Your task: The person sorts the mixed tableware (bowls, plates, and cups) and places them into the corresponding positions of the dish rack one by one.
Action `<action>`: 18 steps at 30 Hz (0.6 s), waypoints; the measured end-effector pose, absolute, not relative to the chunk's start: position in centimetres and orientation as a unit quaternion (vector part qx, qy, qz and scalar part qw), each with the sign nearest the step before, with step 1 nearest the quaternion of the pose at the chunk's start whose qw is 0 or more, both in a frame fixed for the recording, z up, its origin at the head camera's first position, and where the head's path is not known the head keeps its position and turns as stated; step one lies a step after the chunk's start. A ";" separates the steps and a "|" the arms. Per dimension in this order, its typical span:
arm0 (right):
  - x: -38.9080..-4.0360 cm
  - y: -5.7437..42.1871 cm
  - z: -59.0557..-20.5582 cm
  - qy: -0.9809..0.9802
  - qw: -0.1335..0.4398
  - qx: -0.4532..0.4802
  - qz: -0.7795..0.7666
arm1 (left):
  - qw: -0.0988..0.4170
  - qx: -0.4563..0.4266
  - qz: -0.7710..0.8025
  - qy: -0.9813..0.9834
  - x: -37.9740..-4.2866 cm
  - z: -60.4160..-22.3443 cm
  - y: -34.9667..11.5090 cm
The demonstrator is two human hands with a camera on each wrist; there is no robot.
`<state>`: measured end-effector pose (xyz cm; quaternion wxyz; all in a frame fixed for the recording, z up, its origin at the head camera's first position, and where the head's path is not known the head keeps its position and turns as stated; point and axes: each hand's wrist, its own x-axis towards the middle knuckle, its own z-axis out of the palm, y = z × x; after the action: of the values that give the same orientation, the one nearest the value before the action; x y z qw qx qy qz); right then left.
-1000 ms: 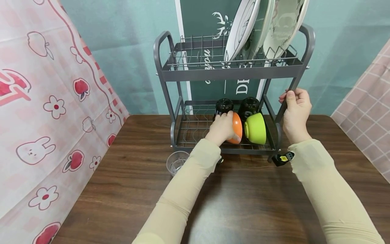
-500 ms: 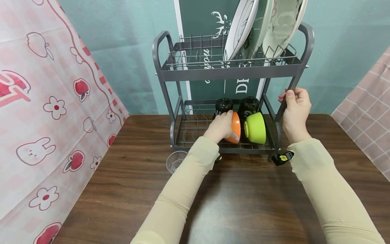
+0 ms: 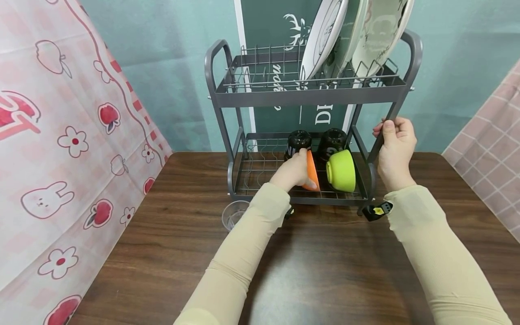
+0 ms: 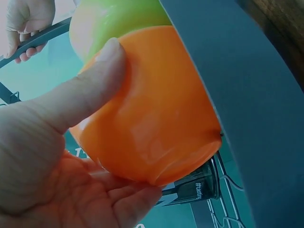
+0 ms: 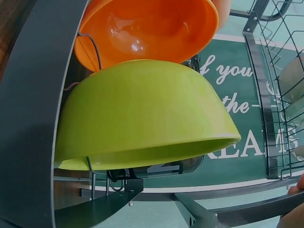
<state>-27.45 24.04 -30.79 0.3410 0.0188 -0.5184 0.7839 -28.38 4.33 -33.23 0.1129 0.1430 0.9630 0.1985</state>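
My left hand [image 3: 290,172] holds an orange bowl [image 3: 313,174] on its side in the lower tier of a grey two-tier dish rack [image 3: 310,96]. In the left wrist view, the thumb lies along the outside of the orange bowl [image 4: 156,104] and fingers support it from the other side. Beside it, a lime-green bowl [image 3: 342,171] also rests on its side, and in the right wrist view the orange bowl's [image 5: 147,31] hollow faces this green bowl [image 5: 142,111]. My right hand [image 3: 395,151] grips the rack's right upright, thumb in front.
Two black glasses [image 3: 299,141] stand behind the bowls. Several plates [image 3: 322,40] lean upright in the top tier. A clear cup [image 3: 234,215] is on the wooden table [image 3: 170,253], left of the left forearm. Patterned cloth [image 3: 73,180] hangs along the left.
The orange bowl has shifted slightly left with the left hand and turned, so it shows narrower in the head view. The right hand keeps its grip on the rack.
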 end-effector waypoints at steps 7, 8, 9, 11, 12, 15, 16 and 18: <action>-27.5 24.0 -30.9 -0.520 0.342 0.015 0.783 | 0.114 0.131 0.196 0.965 -28.3 -33.5 4.5; -27.5 24.0 -30.9 -0.519 0.343 0.016 0.783 | 0.113 0.129 0.189 0.967 -28.3 -33.6 4.5; -27.6 24.0 -30.9 -0.519 0.344 0.016 0.782 | 0.112 0.126 0.181 0.969 -28.3 -33.6 4.6; -27.6 24.0 -30.8 -0.517 0.345 0.018 0.783 | 0.109 0.123 0.165 0.973 -28.2 -33.7 4.7; -27.6 24.0 -30.8 -0.517 0.346 0.018 0.783 | 0.110 0.120 0.160 0.974 -28.2 -33.7 4.8; -27.6 24.0 -30.8 -0.517 0.344 0.016 0.783 | 0.115 0.116 0.154 0.974 -28.1 -33.6 4.9; -27.5 24.0 -30.8 -0.518 0.343 0.014 0.783 | 0.117 0.115 0.155 0.974 -28.0 -33.6 4.9; -27.5 24.1 -30.9 -0.520 0.341 0.011 0.783 | 0.122 0.114 0.157 0.973 -27.9 -33.5 4.9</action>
<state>-27.51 24.07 -30.87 0.3415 0.0112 -0.5202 0.7827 -27.94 4.89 -33.53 0.1218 0.1136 0.9734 0.1570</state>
